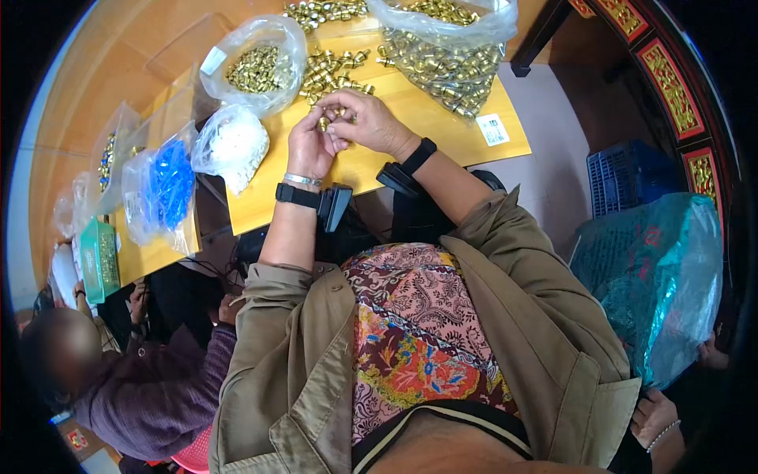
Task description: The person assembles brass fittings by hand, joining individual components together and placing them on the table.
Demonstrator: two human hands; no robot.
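My left hand is turned palm up over the yellow table, its fingers closed around a small brass fitting. Close against it, my right hand comes in from the right with curled fingers, and a bit of brass shows between them. Part of what the fingers hold is hidden. Just beyond both hands lies a loose pile of brass fittings. An open clear bag of smaller brass pieces stands to the left of the pile, and a bigger bag of brass fittings to the right.
Left of my hands are a bag of white parts, a bag of blue parts and a green basket. A person in a purple sweater sits at left. At right are a blue crate, a teal bag and another person's hand.
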